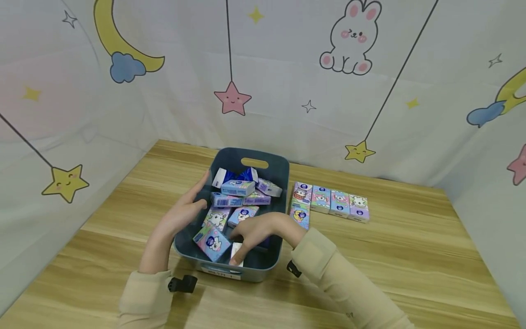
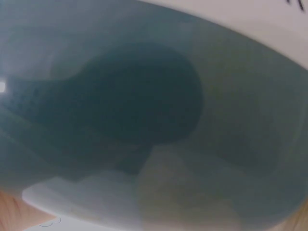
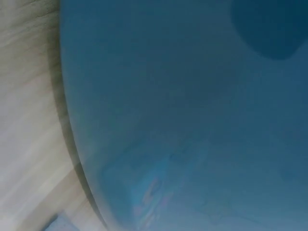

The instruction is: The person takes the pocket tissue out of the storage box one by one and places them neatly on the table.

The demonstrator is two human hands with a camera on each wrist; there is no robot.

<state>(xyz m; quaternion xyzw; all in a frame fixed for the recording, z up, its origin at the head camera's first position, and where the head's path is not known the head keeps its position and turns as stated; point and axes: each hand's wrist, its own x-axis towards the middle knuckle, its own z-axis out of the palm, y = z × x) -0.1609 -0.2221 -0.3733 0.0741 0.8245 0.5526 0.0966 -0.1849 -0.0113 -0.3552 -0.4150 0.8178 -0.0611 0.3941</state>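
Observation:
A dark blue-grey plastic bin (image 1: 278, 170) holds several small tissue packs with cartoon prints, lying at odd angles. My right hand (image 1: 260, 228) reaches down into the front of the bin, its thumb and fingers pinching a white-sided tissue pack (image 1: 237, 251). Beside it, a blue cartoon tissue pack (image 1: 213, 243) lies tilted at the front left. On the bin's left side my left hand (image 1: 181, 217) rests against the rim, fingers extended along the wall and thumb at the edge. Both wrist views are filled mostly by the bin's outer wall (image 2: 240, 96), close and blurred.
To the right of the bin, several tissue packs (image 1: 340, 203) stand in a row on the wooden table (image 1: 390, 265), with another tissue pack (image 1: 300, 215) in front of the row's left end. A printed white curtain (image 1: 279, 68) encloses the back and sides.

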